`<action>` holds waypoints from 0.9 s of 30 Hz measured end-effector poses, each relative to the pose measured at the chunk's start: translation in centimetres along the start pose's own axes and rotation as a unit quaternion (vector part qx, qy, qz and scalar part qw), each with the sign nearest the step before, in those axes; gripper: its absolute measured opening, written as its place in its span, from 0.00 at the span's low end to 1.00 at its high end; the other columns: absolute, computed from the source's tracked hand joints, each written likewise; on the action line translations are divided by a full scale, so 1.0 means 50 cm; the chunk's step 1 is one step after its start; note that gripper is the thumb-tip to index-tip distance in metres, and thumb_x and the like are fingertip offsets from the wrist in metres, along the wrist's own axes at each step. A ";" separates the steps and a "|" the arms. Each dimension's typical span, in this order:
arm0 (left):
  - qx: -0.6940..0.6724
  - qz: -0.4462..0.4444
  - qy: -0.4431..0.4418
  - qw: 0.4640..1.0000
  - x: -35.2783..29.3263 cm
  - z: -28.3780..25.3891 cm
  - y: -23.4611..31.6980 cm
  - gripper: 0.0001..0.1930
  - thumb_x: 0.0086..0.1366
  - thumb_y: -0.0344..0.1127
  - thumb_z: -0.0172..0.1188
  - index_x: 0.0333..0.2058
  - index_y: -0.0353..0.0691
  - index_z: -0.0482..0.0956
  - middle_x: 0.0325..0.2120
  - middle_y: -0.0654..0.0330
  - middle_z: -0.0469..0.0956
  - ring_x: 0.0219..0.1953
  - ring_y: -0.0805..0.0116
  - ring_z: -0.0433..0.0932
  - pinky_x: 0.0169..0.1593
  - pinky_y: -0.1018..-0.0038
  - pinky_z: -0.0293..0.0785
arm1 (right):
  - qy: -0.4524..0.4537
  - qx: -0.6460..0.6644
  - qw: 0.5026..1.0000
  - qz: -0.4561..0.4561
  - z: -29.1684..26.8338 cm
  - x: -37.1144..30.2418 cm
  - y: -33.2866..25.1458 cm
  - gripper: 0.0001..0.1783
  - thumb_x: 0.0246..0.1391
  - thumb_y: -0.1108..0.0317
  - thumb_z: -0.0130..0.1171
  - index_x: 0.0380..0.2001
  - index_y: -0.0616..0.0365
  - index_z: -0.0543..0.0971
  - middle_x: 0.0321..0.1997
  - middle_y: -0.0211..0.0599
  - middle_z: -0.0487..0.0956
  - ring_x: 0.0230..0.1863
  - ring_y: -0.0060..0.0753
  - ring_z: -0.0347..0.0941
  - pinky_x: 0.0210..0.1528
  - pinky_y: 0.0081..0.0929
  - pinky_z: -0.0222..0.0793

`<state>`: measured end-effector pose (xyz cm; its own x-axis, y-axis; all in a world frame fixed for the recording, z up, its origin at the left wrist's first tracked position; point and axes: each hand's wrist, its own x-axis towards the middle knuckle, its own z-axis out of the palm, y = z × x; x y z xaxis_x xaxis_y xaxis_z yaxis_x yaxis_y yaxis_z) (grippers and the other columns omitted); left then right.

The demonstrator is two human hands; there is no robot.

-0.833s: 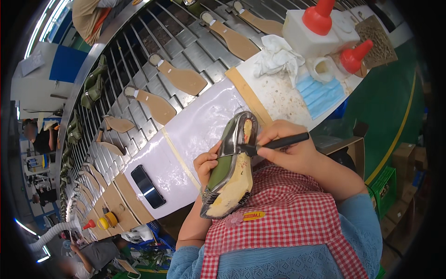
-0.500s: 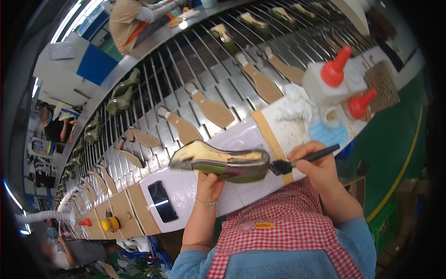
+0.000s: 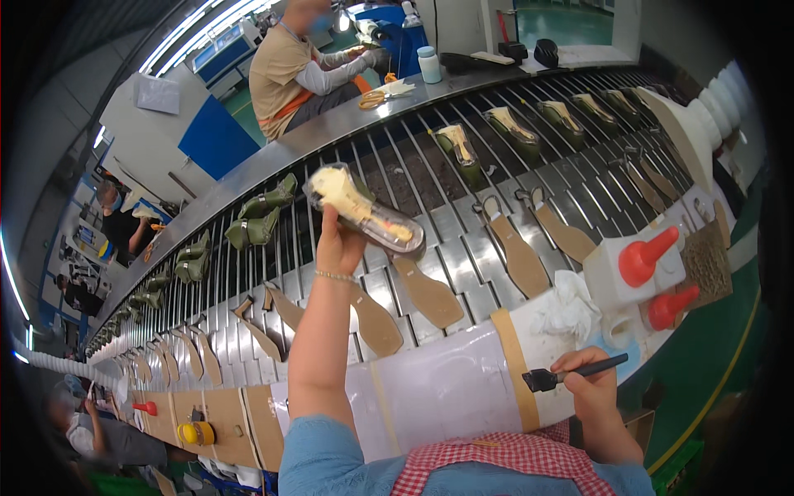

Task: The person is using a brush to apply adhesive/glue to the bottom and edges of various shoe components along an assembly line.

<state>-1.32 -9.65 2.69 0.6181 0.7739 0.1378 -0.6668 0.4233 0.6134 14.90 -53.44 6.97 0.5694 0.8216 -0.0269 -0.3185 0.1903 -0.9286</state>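
Observation:
My left hand [image 3: 340,248] is stretched out over the slatted conveyor and closed around a lasted shoe [image 3: 372,217]. The shoe's pale yellow underside faces up, with a dark, shiny rim around it. Below it, brown shoe soles [image 3: 426,293] lie on the metal slats. Over the near right of the white work surface, my right hand [image 3: 594,395] grips a black flat brush [image 3: 542,380]. Its bristles point left, and its handle sticks out to the right between my fingers.
White glue bottles with red nozzles [image 3: 649,256] stand at the right beside a crumpled white cloth [image 3: 566,307]. Green lasted shoes [image 3: 255,228] sit on the conveyor rods [image 3: 380,157]. Across the line a person [image 3: 281,70] works. A yellow pot [image 3: 195,433] rests on brown board at left.
My left hand has carried the shoe forward and away from the brush, out over the conveyor. The brush stays in my right hand, slightly lower in view. The head view has tilted up.

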 end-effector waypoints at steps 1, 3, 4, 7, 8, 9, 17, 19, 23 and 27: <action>0.015 -0.017 -0.017 1.000 0.042 -0.007 0.001 0.29 0.60 0.47 0.62 0.57 0.45 0.64 0.51 0.62 0.71 0.55 0.61 0.68 0.59 0.58 0.62 | 0.019 -0.005 1.000 0.012 -0.006 0.008 0.003 0.12 0.43 0.76 0.64 0.32 0.62 0.73 0.37 0.46 0.77 0.40 0.33 0.74 0.47 0.28 0.68; 0.072 -0.011 -0.021 0.997 0.129 -0.061 0.005 0.31 0.56 0.39 0.66 0.57 0.44 0.64 0.51 0.64 0.71 0.55 0.63 0.68 0.59 0.60 0.61 | 0.041 -0.010 0.999 0.023 -0.003 0.029 0.012 0.12 0.42 0.76 0.64 0.32 0.62 0.73 0.36 0.46 0.77 0.40 0.34 0.74 0.46 0.29 0.68; 0.101 -0.013 -0.035 0.994 0.167 -0.068 -0.003 0.31 0.55 0.37 0.67 0.57 0.44 0.64 0.51 0.65 0.71 0.55 0.63 0.68 0.60 0.61 0.60 | 0.045 -0.010 0.999 0.018 -0.005 0.037 0.013 0.12 0.42 0.76 0.64 0.32 0.62 0.73 0.36 0.46 0.77 0.40 0.34 0.74 0.46 0.29 0.68; 0.147 -0.017 -0.055 0.987 0.263 -0.126 -0.034 0.32 0.53 0.33 0.68 0.56 0.44 0.65 0.51 0.66 0.71 0.54 0.65 0.69 0.60 0.64 0.60 | 0.086 -0.025 0.996 0.025 -0.013 0.057 0.026 0.16 0.42 0.69 0.67 0.32 0.60 0.71 0.33 0.45 0.77 0.38 0.38 0.75 0.45 0.33 0.69; 0.141 -0.020 -0.058 0.988 0.287 -0.148 -0.044 0.32 0.53 0.33 0.68 0.56 0.44 0.65 0.51 0.66 0.71 0.54 0.65 0.69 0.60 0.64 0.60 | 0.091 -0.030 0.995 0.023 -0.011 0.066 0.029 0.16 0.42 0.69 0.67 0.32 0.60 0.71 0.33 0.45 0.77 0.38 0.38 0.75 0.45 0.33 0.69; 0.162 -0.033 -0.073 0.984 0.308 -0.170 -0.051 0.32 0.53 0.32 0.68 0.56 0.43 0.65 0.51 0.66 0.71 0.55 0.66 0.68 0.60 0.65 0.59 | 0.092 -0.028 0.995 0.031 -0.006 0.075 0.030 0.16 0.42 0.68 0.67 0.32 0.60 0.71 0.33 0.45 0.77 0.38 0.38 0.75 0.45 0.33 0.69; 0.186 -0.100 0.115 0.971 0.314 -0.216 -0.076 0.35 0.59 0.40 0.63 0.62 0.42 0.57 0.55 0.58 0.68 0.57 0.61 0.67 0.60 0.62 0.58 | 0.072 -0.023 0.996 0.036 0.012 0.098 0.037 0.15 0.42 0.69 0.67 0.32 0.60 0.72 0.33 0.46 0.78 0.38 0.38 0.75 0.45 0.32 0.68; 0.230 -0.108 0.211 0.944 0.275 -0.194 -0.037 0.32 0.62 0.45 0.60 0.61 0.43 0.59 0.59 0.53 0.64 0.58 0.56 0.66 0.60 0.59 0.60 | 0.068 -0.015 0.997 0.033 0.015 0.084 0.040 0.15 0.42 0.70 0.67 0.32 0.60 0.72 0.33 0.46 0.78 0.38 0.37 0.75 0.45 0.31 0.68; 0.278 0.017 0.253 0.927 0.101 -0.094 0.064 0.22 0.61 0.44 0.61 0.50 0.42 0.69 0.45 0.61 0.73 0.49 0.65 0.72 0.50 0.66 0.67 | 0.021 0.030 0.999 0.030 0.010 0.052 0.038 0.11 0.44 0.79 0.62 0.33 0.62 0.73 0.37 0.45 0.78 0.42 0.34 0.74 0.48 0.30 0.68; 0.460 0.184 0.217 0.841 -0.085 -0.011 0.120 0.09 0.61 0.33 0.60 0.25 0.41 0.70 0.20 0.74 0.61 0.23 0.83 0.55 0.27 0.82 0.52 | 0.039 0.041 0.998 0.028 0.014 0.015 0.047 0.10 0.46 0.81 0.60 0.33 0.62 0.73 0.37 0.44 0.79 0.41 0.30 0.75 0.48 0.26 0.68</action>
<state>-8.18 -10.15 5.34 0.0977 0.9563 0.2757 -0.0512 -0.2718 0.9610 14.06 -52.00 5.02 0.6050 0.7886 -0.1102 -0.4113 0.1910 -0.8913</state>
